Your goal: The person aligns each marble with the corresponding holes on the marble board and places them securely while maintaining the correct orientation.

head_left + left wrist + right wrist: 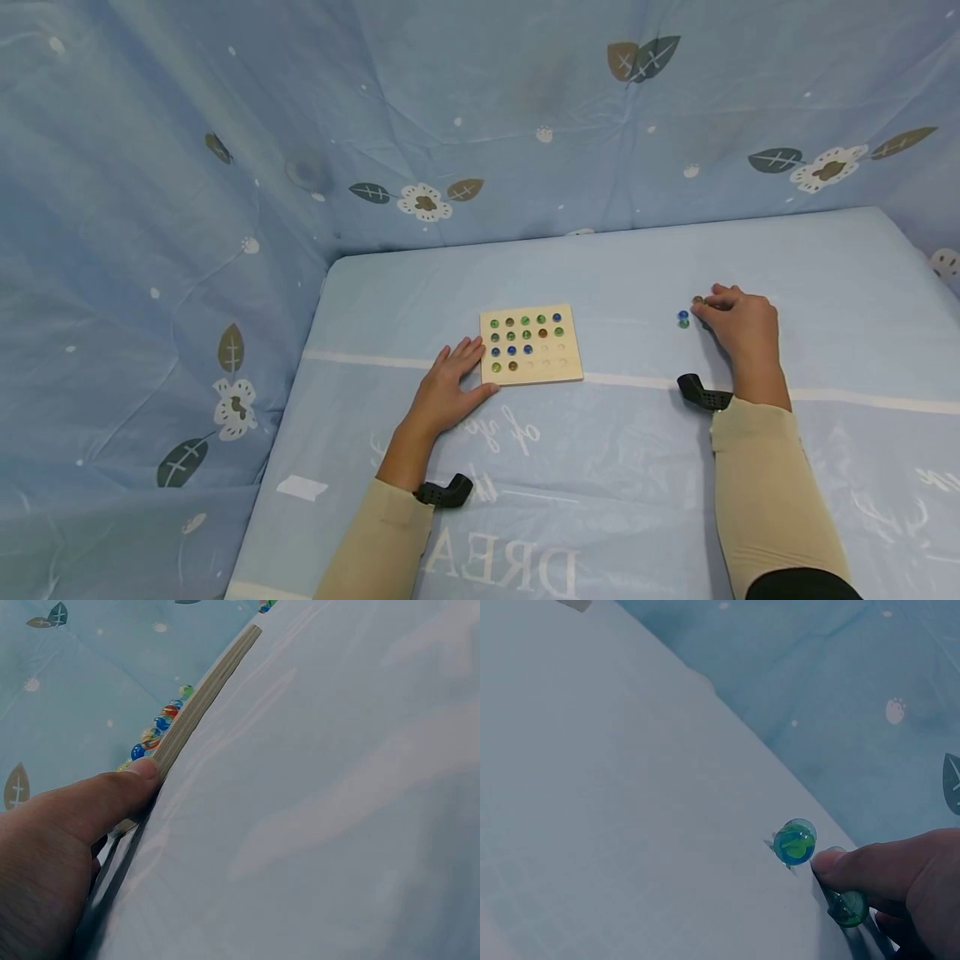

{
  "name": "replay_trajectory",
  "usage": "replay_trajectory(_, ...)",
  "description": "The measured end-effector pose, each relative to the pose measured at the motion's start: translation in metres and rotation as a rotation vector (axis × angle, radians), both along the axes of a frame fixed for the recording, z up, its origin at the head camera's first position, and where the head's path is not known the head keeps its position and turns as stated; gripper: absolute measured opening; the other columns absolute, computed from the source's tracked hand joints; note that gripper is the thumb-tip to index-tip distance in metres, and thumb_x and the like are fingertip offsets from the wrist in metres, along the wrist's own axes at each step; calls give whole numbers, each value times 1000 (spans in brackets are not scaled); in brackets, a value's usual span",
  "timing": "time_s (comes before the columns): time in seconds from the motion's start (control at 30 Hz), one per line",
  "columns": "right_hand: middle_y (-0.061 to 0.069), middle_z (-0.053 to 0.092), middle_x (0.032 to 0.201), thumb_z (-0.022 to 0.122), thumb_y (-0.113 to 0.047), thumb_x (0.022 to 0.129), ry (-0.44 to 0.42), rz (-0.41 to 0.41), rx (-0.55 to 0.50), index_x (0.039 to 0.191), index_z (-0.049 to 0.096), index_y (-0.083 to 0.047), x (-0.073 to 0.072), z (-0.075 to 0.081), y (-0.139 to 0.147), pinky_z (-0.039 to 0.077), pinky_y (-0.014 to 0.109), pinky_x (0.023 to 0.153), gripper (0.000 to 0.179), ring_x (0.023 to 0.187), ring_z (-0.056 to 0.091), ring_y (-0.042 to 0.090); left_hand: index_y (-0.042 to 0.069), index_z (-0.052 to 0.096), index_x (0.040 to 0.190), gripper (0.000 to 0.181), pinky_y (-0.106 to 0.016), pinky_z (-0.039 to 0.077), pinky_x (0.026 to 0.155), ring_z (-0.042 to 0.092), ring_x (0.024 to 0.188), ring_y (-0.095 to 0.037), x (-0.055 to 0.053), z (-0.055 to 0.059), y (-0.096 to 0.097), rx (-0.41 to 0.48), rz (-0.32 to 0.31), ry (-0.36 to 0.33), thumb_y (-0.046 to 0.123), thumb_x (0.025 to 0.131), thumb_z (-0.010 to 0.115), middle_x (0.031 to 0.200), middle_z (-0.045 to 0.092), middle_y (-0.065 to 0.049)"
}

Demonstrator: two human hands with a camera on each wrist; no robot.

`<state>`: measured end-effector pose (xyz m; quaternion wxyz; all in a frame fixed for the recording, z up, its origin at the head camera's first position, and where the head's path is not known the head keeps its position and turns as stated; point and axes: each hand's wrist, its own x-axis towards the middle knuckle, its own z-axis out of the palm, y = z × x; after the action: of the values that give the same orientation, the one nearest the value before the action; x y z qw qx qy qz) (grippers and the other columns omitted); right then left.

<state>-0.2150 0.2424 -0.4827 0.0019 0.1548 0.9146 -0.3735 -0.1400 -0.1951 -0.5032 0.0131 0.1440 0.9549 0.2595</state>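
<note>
A pale wooden board (pixel 532 379) with rows of small hollows lies on the table. Glass marbles (pixel 527 334) in green, blue and brown sit in many of its hollows; those at the right of the two front rows are bare. My left hand (pixel 448 390) rests at the board's left side, fingers extended to its edge, thumb (pixel 139 776) against the front edge. Off to the right, my right hand (pixel 741 325) pinches a marble, mostly hidden behind the thumb (pixel 840 864). A blue marble (pixel 683 315) and a green marble (pixel 849 909) lie beside its fingertips.
The table (pixel 615 467) has a pale blue cover with lettering and a white stripe. Blue patterned cloth (pixel 510 108) hangs behind it and at the left. A whitish patch (pixel 302 487) marks the table's left side. Each wrist wears a black camera mount (pixel 446 492).
</note>
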Motion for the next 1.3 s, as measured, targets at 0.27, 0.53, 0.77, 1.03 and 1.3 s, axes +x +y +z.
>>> replay_trajectory(0.27, 11, 45, 141, 64, -33, 89, 13, 3, 12, 120, 62, 2, 0, -2, 1, 21, 52, 114, 47, 140, 28, 32, 22, 38, 145, 75, -35, 14, 120, 23, 142, -7, 1, 0, 0, 4, -5, -1, 57, 83, 62, 150, 31, 15)
replay_trajectory(0.53, 9, 47, 139, 64, -38, 88, 28, -20, -30, 122, 63, -1, 1, 3, -1, 24, 48, 115, 50, 139, 31, 26, 24, 37, 145, 76, -35, 13, 120, 22, 141, -5, 1, -1, 1, -4, 18, -9, 58, 81, 63, 150, 30, 17)
replay_trajectory(0.77, 0, 43, 143, 62, -49, 86, 39, -36, -98, 126, 61, -8, -1, 10, -8, 19, 45, 117, 57, 141, 26, 14, 23, 39, 145, 75, -34, 14, 119, 24, 141, -6, 1, 0, 0, 2, 15, 4, 55, 82, 64, 150, 32, 15)
replay_trajectory(1.03, -1, 44, 143, 63, -45, 87, 111, 26, -112, 124, 63, -8, -1, 18, -30, 20, 45, 117, 53, 140, 29, 12, 22, 38, 145, 76, -36, 15, 119, 24, 141, -8, 1, 1, 0, 5, -2, 10, 56, 82, 63, 150, 32, 14)
replay_trajectory(1.3, 4, 54, 135, 69, -31, 85, 276, 156, -76, 114, 68, -3, -2, 20, -62, 27, 47, 114, 40, 135, 39, 17, 22, 38, 145, 76, -36, 15, 119, 24, 142, -8, 1, 1, 0, 0, 0, 5, 56, 82, 63, 150, 31, 13)
